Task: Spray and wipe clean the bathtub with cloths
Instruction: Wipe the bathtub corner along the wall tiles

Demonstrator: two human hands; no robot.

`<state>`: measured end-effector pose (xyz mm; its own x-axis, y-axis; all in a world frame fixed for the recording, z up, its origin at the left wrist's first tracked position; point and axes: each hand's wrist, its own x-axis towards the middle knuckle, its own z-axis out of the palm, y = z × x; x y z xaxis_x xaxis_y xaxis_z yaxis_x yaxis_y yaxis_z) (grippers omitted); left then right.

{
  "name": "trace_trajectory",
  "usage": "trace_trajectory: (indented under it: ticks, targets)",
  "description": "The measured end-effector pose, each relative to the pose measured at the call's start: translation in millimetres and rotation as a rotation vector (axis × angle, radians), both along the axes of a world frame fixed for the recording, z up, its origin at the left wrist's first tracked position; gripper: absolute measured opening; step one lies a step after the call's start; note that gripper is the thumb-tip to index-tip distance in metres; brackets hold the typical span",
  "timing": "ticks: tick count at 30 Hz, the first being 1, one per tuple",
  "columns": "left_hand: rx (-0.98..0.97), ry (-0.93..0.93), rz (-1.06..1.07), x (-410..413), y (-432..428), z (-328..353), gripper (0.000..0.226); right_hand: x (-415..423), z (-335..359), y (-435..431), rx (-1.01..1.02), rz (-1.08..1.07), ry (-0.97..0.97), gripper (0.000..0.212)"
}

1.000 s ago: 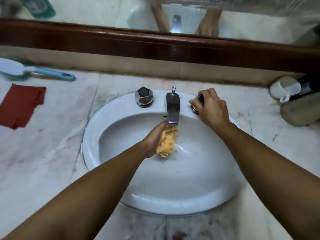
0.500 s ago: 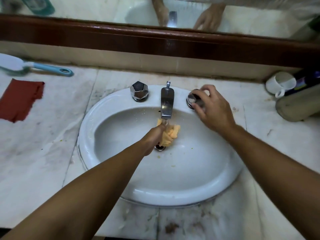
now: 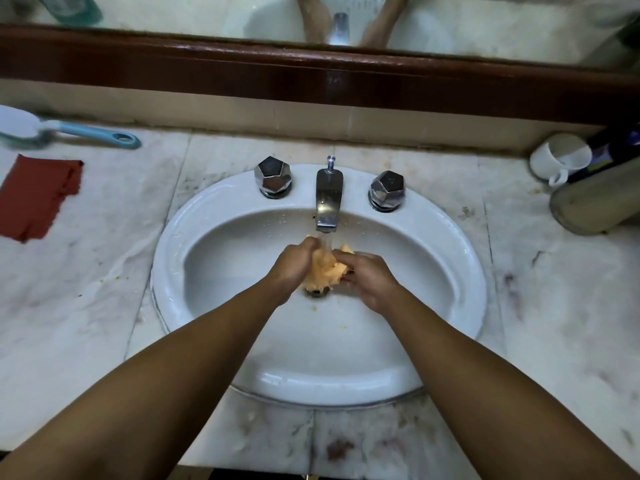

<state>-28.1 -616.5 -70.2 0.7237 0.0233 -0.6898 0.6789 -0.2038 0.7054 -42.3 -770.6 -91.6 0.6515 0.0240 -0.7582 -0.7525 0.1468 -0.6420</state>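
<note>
A wet orange cloth (image 3: 325, 271) is bunched between both hands over the drain of a white oval sink (image 3: 214, 216). My left hand (image 3: 294, 265) grips its left side and my right hand (image 3: 367, 275) grips its right side. Water runs from the chrome spout (image 3: 328, 199) onto the cloth. Chrome knobs stand on either side of the spout, the left knob (image 3: 273, 176) and the right knob (image 3: 387, 190). The bathtub is not in view.
A red cloth (image 3: 38, 195) lies flat on the marble counter (image 3: 86, 289) at the left. Behind it lies a blue-handled brush (image 3: 69, 133). At the right stand a white cup (image 3: 559, 161) and a beige container (image 3: 595, 202). A mirror with a dark wooden frame (image 3: 311, 74) runs along the back.
My right hand has left the right knob and come down onto the orange cloth beside my left hand. Water now runs from the spout.
</note>
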Motion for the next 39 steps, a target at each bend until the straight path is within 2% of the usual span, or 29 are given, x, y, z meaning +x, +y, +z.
trace_trajectory:
  ticks: [3,7,11,13,17,21,24,25,27,30,33,37,39]
  targets:
    - [-0.012,-0.072,0.094,3.6,8.4,-7.0,0.021,2.4,-7.4,-2.2,-0.044,-0.055,-0.065,0.013]
    - [-0.088,-0.129,0.146,9.1,13.8,-3.7,0.019,-0.6,-14.5,-4.1,-0.032,-0.022,-0.016,0.021]
    - [-0.078,-0.151,0.040,13.5,14.1,2.4,0.021,-2.4,-20.6,1.6,-0.181,-0.007,0.002,0.034]
    - [-0.092,-0.136,-0.010,14.1,15.8,2.8,0.028,0.8,-18.1,8.7,-0.135,-0.020,-0.017,0.036]
    - [-0.129,-0.104,-0.099,14.0,20.5,7.5,0.021,6.7,-13.1,24.8,0.016,0.013,-0.084,0.028]
    - [-0.099,-0.112,-0.145,14.6,28.8,6.6,0.023,5.5,-13.3,28.0,-0.088,0.061,-0.170,0.021]
    - [0.021,-0.145,-0.108,14.3,34.3,6.1,0.023,1.4,-13.7,27.4,-0.306,0.181,-0.278,0.058]
    - [0.051,-0.169,-0.108,14.0,34.6,5.4,0.025,0.4,-11.0,27.2,-0.384,0.199,-0.320,0.063]
    - [0.055,-0.172,-0.089,12.2,33.9,5.9,0.028,1.1,-7.5,27.9,-0.433,0.200,-0.371,0.057]
    - [-0.100,-0.118,-0.014,10.0,28.9,5.3,0.027,4.5,2.0,32.0,-0.290,0.202,-0.310,0.034]
    - [-0.085,-0.127,-0.026,9.0,25.7,3.0,0.029,6.4,6.7,33.8,-0.235,0.303,-0.294,0.036]
    - [-0.082,-0.140,0.028,9.1,27.0,-1.6,0.041,14.6,8.2,18.9,-0.185,0.227,-0.292,0.007]
    - [-0.044,-0.188,-0.018,8.6,27.0,-0.9,0.042,17.7,4.8,11.7,-0.209,0.197,-0.258,0.006]
